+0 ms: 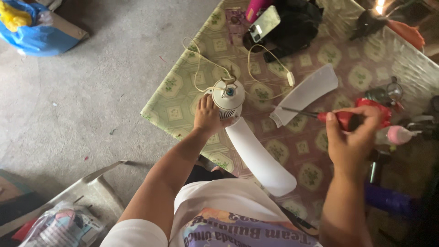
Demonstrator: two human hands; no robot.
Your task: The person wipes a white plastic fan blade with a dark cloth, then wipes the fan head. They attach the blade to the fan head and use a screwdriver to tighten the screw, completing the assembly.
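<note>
Head view, looking straight down over the person's chest and both forearms.

Left hand (208, 116): fingers curled against the side of a small round white plastic fan motor housing (228, 97), gripping it at its left edge. The housing stands on the near left part of a table covered by a green and pink patterned cloth (183, 91). One long white plastic fan blade (260, 158) is attached to the housing and runs toward the person, its rounded tip just over the table's near edge.

Right hand (352, 135): closed around the red handle of a screwdriver (340, 120). The thin metal shaft points left, its tip near the base of a second, detached white fan blade (304, 93) that lies flat on the cloth to the right of the housing. Hand slightly blurred.

A thin cream power cord (206, 64) loops on the cloth behind the housing and ends at a small white plug (290, 78).

Far side of the table: a mobile phone with a reflective screen (264, 23) leaning on a black bag (297, 23). Right edge: a pink and white bottle (395, 135) lying on its side, close beside the right hand.

Floor, upper left: a blue plastic bag (39, 36) on bare grey concrete.
</note>
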